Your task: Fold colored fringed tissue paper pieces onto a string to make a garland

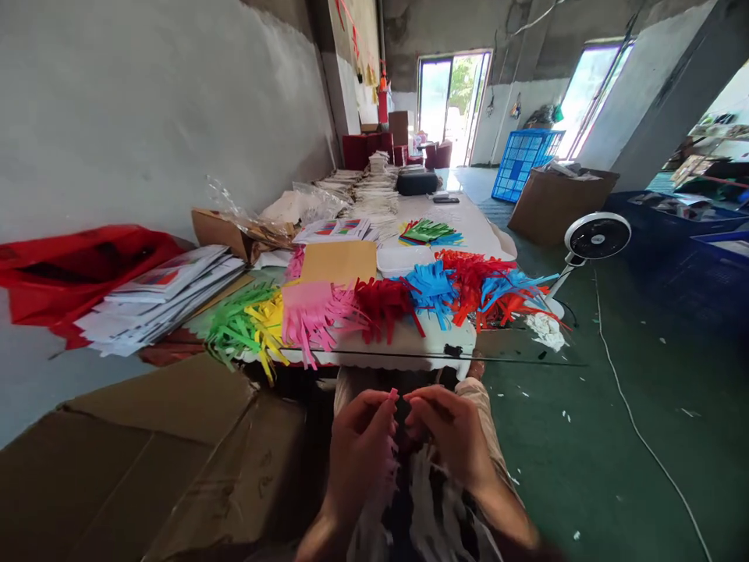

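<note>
over the lap (477, 414), hands (360, 449) (450, 437) pinching thin pink cut-paper fringe (392, 468)

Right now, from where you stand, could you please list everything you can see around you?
pink paper fringe: one, pink, pinched between both hands
fringed paper bunches: about seven, green, yellow, pink, red and blue, along the table's near side
table: one, white-covered, ahead
printed booklet stack: one, white, at the table's left
plastic bag: one, red, by the left wall
cardboard box: one, brown, lower left
floor fan: one, white, right of the table
plastic crate: one, blue, far right
left hand: one, pinching the fringe
right hand: one, pinching the fringe
</note>
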The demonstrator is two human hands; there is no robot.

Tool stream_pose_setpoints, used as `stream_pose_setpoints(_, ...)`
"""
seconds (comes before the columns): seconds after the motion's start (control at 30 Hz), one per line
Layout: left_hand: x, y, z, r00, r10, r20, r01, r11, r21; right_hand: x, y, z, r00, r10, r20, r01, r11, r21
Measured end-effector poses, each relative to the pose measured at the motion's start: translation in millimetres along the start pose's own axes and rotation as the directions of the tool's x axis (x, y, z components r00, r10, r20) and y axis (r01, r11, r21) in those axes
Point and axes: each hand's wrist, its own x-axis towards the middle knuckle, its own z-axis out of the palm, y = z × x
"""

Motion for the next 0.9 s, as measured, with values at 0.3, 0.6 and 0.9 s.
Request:
stream_pose_setpoints(0.3,-2.7,-4.3,4.5,0.990,-0.062,0.131,0.058,0.998,0.033,-7.5,2.1,-13.7,0.997,0.070,-0.037,-0.066,0.993,0.096)
stream_pose_setpoints(0.6,5.3,-13.0,-7.6,0.982,-0.056,0.180,0.051,0.998,0.033,-3.6,5.9,-9.1,0.979,0.154,-0.135,-0.126,0.973,0.196)
stream_pose_setpoints(0.9,18.1,-13.4,-2.8,0.976,-0.062,0.210,0.051,0.997,0.057,1.1,7.4,-10.3,0.958,0.023,-0.286,-0.031,0.999,-0.026)
